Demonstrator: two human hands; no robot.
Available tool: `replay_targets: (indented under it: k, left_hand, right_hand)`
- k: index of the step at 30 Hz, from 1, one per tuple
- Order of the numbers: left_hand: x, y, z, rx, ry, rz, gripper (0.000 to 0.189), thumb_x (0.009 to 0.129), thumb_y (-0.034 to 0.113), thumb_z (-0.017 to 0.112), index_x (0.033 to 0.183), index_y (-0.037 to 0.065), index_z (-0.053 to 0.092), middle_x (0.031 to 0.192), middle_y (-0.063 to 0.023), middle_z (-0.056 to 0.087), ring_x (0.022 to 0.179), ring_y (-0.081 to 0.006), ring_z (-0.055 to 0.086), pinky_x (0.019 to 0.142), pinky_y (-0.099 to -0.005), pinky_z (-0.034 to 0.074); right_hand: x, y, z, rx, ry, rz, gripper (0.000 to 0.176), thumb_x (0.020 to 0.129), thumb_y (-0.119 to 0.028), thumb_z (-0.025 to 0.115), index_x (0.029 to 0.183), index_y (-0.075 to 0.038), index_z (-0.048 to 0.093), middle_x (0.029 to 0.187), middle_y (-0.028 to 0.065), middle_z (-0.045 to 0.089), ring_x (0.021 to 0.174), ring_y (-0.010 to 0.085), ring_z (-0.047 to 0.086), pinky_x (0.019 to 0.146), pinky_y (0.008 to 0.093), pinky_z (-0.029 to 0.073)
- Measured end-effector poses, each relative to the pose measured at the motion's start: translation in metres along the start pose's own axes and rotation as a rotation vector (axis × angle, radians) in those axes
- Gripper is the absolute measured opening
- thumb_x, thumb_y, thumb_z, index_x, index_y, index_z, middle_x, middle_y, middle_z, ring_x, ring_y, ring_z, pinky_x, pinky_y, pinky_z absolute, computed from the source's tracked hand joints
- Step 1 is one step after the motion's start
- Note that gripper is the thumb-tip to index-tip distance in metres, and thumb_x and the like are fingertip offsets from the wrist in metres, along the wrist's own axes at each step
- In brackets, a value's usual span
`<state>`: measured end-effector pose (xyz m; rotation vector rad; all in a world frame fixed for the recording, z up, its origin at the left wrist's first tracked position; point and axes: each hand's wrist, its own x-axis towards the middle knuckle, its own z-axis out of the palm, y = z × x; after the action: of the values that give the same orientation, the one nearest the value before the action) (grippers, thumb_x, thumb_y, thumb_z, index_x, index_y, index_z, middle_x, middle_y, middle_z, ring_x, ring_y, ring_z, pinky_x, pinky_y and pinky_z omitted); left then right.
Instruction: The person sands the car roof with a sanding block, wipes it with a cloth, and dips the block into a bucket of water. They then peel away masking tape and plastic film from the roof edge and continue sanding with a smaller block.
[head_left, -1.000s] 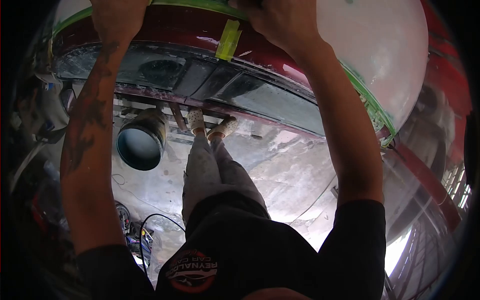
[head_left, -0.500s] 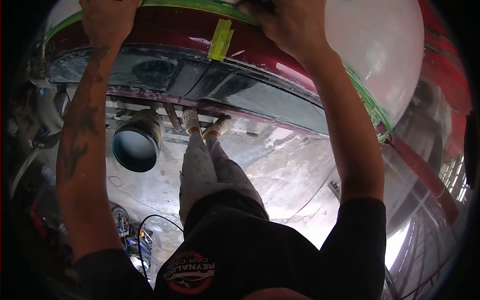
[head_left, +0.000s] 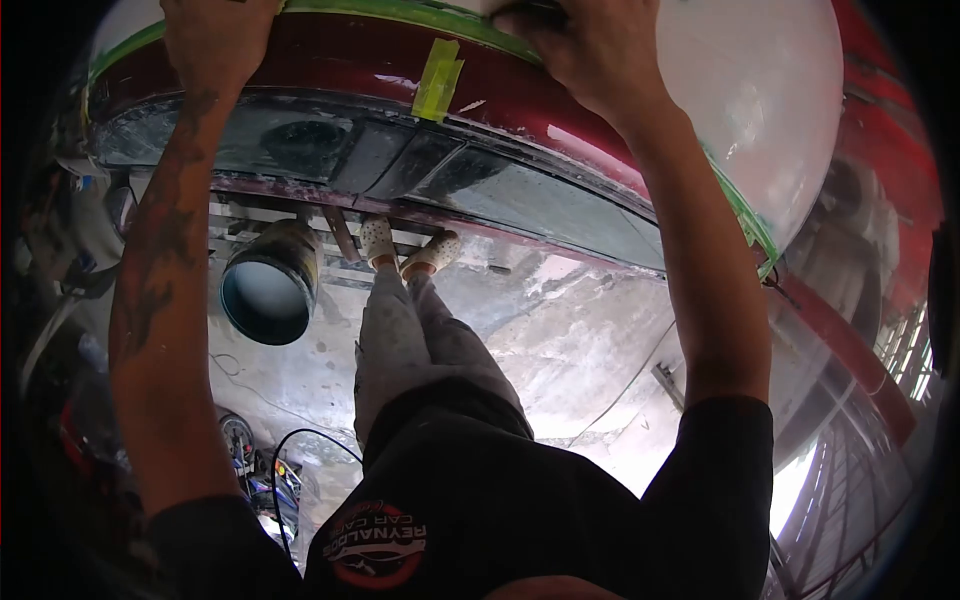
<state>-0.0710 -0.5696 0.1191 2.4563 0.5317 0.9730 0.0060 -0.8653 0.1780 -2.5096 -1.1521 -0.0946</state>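
My left hand [head_left: 215, 45] reaches to the top edge of the view, over the green-taped edge of a dark red car; its fingertips are cut off. My right hand [head_left: 600, 55] is bent over the pale roof [head_left: 760, 90] beside the green masking tape [head_left: 400, 12]. Its fingers are curled around something dark, mostly hidden and cut off by the frame. Between the hands, a yellow-green tape strip [head_left: 437, 80] is stuck on the red panel [head_left: 330, 50] above the side windows [head_left: 545, 190].
A bucket of cloudy liquid [head_left: 268, 300] stands on the floor [head_left: 560, 340] left of my feet in pale clogs [head_left: 378, 243]. A black cable [head_left: 280, 455] and assorted items lie at lower left. Another red vehicle part [head_left: 840, 330] is at right.
My right hand has shifted slightly to the right along the taped roof edge. My left hand has stayed nearly in place. The view has moved a little.
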Motion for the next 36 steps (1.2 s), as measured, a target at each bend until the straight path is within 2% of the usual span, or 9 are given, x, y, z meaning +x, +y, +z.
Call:
replay_targets:
  k: [8, 17, 20, 24, 26, 29, 33, 34, 36]
  left_hand:
    - [-0.001, 0.001, 0.004, 0.002, 0.072, 0.049, 0.075, 0.085, 0.022, 0.079, 0.145, -0.004, 0.042, 0.133, -0.0257, 0.055, 0.122, -0.0400, 0.057, 0.104, -0.0444, 0.046]
    - [-0.001, -0.006, 0.002, 0.016, 0.068, 0.109, 0.075, 0.084, 0.024, 0.079, 0.143, -0.004, 0.043, 0.133, -0.0261, 0.054, 0.123, -0.0425, 0.055, 0.103, -0.0460, 0.046]
    - [0.000, -0.004, 0.002, -0.006, 0.073, 0.099, 0.074, 0.084, 0.024, 0.079, 0.142, -0.004, 0.043, 0.132, -0.0264, 0.054, 0.122, -0.0431, 0.056, 0.103, -0.0466, 0.046]
    - [0.000, 0.000, 0.004, 0.034, 0.091, 0.097, 0.073, 0.083, 0.023, 0.078, 0.141, -0.004, 0.044, 0.131, -0.0265, 0.054, 0.120, -0.0438, 0.056, 0.102, -0.0479, 0.047]
    - [0.002, -0.001, 0.004, 0.013, 0.088, 0.090, 0.072, 0.082, 0.023, 0.078, 0.140, -0.004, 0.045, 0.130, -0.0265, 0.054, 0.120, -0.0440, 0.056, 0.101, -0.0481, 0.047]
    - [0.000, -0.004, 0.001, -0.011, 0.076, 0.103, 0.072, 0.082, 0.024, 0.079, 0.140, -0.004, 0.045, 0.129, -0.0266, 0.054, 0.119, -0.0442, 0.056, 0.101, -0.0483, 0.047]
    - [0.002, -0.005, -0.002, -0.020, 0.069, 0.115, 0.073, 0.081, 0.026, 0.079, 0.139, -0.004, 0.045, 0.129, -0.0266, 0.054, 0.118, -0.0446, 0.055, 0.101, -0.0484, 0.047]
    - [0.001, -0.004, 0.000, -0.020, 0.070, 0.104, 0.073, 0.081, 0.026, 0.079, 0.139, -0.004, 0.045, 0.129, -0.0266, 0.054, 0.118, -0.0446, 0.055, 0.101, -0.0484, 0.047]
    - [0.002, -0.004, 0.002, 0.046, 0.122, 0.146, 0.073, 0.080, 0.027, 0.080, 0.138, -0.004, 0.046, 0.128, -0.0266, 0.054, 0.118, -0.0452, 0.055, 0.100, -0.0490, 0.047]
  right_hand:
    - [-0.068, 0.063, -0.036, -0.179, -0.077, 0.083, 0.017, 0.081, -0.031, 0.082, 0.096, -0.024, 0.077, 0.101, -0.0005, 0.062, 0.105, 0.0268, 0.056, 0.092, 0.0447, 0.039]
    - [0.029, -0.028, 0.011, -0.004, 0.023, -0.017, 0.016, 0.081, -0.021, 0.080, 0.095, -0.019, 0.073, 0.099, 0.0082, 0.057, 0.100, 0.0310, 0.051, 0.087, 0.0452, 0.038]
    - [-0.004, 0.014, -0.006, -0.189, -0.026, -0.056, 0.022, 0.079, -0.031, 0.084, 0.097, -0.022, 0.077, 0.101, 0.0010, 0.063, 0.103, 0.0273, 0.057, 0.089, 0.0456, 0.042]
    - [-0.009, 0.016, -0.007, -0.279, -0.078, -0.006, 0.023, 0.079, -0.034, 0.084, 0.098, -0.023, 0.077, 0.101, 0.0000, 0.065, 0.102, 0.0272, 0.059, 0.088, 0.0452, 0.043]
    - [0.028, -0.024, 0.007, -0.114, -0.037, 0.012, 0.016, 0.081, -0.020, 0.079, 0.096, -0.018, 0.073, 0.099, 0.0085, 0.059, 0.100, 0.0318, 0.052, 0.087, 0.0451, 0.039]
    - [0.065, -0.059, 0.038, -0.090, 0.113, -0.095, 0.017, 0.079, -0.018, 0.080, 0.094, -0.017, 0.073, 0.099, 0.0084, 0.061, 0.101, 0.0313, 0.054, 0.087, 0.0453, 0.038]
    - [0.035, -0.036, 0.011, -0.134, -0.022, -0.026, 0.016, 0.078, -0.019, 0.080, 0.093, -0.017, 0.073, 0.098, 0.0075, 0.061, 0.099, 0.0306, 0.054, 0.086, 0.0450, 0.038]
    - [0.019, -0.003, 0.013, -0.235, 0.017, -0.110, 0.024, 0.080, -0.037, 0.083, 0.099, -0.024, 0.077, 0.102, -0.0011, 0.066, 0.102, 0.0270, 0.059, 0.087, 0.0450, 0.043]
    - [0.006, 0.010, 0.010, -0.275, 0.043, -0.146, 0.025, 0.081, -0.039, 0.082, 0.101, -0.024, 0.077, 0.103, -0.0012, 0.066, 0.102, 0.0271, 0.059, 0.087, 0.0445, 0.042]
